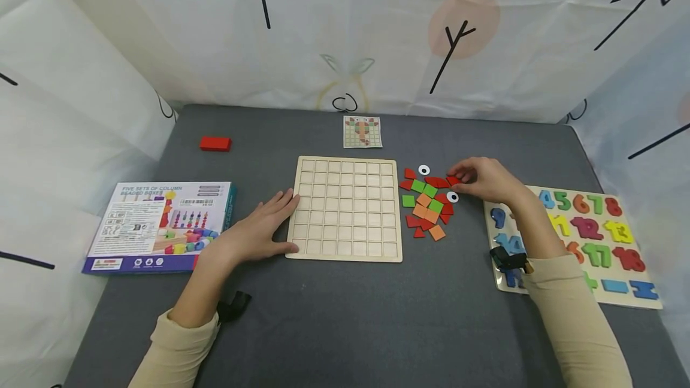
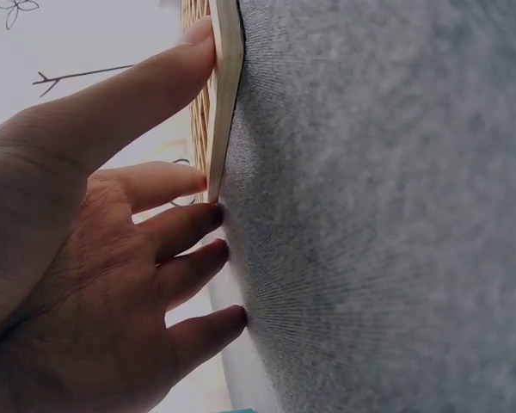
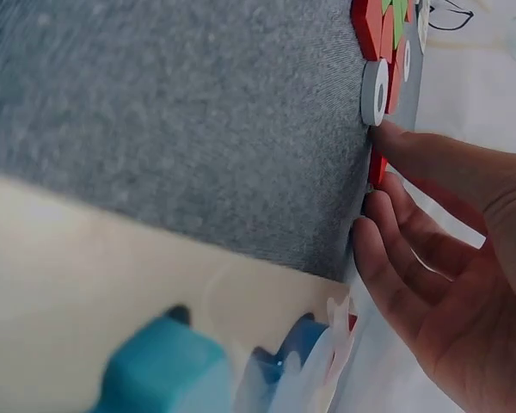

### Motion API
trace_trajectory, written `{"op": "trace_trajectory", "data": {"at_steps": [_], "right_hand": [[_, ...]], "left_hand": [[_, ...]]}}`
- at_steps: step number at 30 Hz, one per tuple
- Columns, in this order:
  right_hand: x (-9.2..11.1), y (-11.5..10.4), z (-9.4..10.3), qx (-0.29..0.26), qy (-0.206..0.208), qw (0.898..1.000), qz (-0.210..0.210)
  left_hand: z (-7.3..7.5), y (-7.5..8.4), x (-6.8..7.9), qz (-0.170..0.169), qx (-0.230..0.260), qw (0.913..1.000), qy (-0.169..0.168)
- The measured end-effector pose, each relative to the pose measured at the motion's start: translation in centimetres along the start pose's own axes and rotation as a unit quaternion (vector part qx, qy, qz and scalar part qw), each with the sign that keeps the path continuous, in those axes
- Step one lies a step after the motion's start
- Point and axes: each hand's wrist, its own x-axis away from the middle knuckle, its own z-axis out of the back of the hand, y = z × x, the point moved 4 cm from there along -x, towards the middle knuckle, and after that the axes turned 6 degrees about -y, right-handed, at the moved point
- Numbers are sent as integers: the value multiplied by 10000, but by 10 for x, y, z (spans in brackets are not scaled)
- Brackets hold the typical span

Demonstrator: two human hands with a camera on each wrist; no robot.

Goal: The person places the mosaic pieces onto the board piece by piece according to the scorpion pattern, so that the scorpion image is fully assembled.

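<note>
1. Two sleeved forearms [image 1: 577, 316] are cut off by the bottom of the head view, a black device [image 1: 507, 259] at each wrist.
2. On the right lies one number board [image 1: 613, 299] holding coloured numerals; its top row reads 4, 5, 6, 7, 8. The right forearm hides some numerals in the lower rows.
3. On the left lies one printed box [image 1: 156, 226] for beaded column sets; its inside cannot be seen.
4. The left hand [image 1: 261, 229] is spread wide, its thumb resting on the left rim of the one grid board [image 1: 347, 205], which is divided into small square cells.
5. Just beyond the board's right edge are four green squares [image 1: 408, 200], four orange squares [image 1: 437, 232], two white discs [image 1: 424, 170] with dark centres, and red shapes [image 1: 448, 209] too crowded to count surely.
6. At this cluster's right side, the right hand [image 1: 482, 179] narrowly pinches one red piece [image 3: 378, 168] between thumb and fingers, partly covering it.
7. Farther back: one red block [image 1: 215, 144] on the left and one pattern card [image 1: 363, 132], its details too small to make out.
8. Behind the table [image 1: 345, 316] hangs a white cloth [image 1: 350, 23], some drawings cut off above.
</note>
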Motion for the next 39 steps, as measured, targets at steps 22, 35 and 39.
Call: {"op": "trace_trajectory", "data": {"at_steps": [22,35,39], "right_hand": [[1,2,-1,44,75,9997,-208],[10,-27,-4,-636,616,9956,296],[8,-42,-8,-819,751,9928,449]], "left_hand": [[-3,-3,-3,-63,93,9999,28],[-4,-4,-3,-47,142,9999,20],[-4,-4,-3,-43,151,9999,-1]]}}
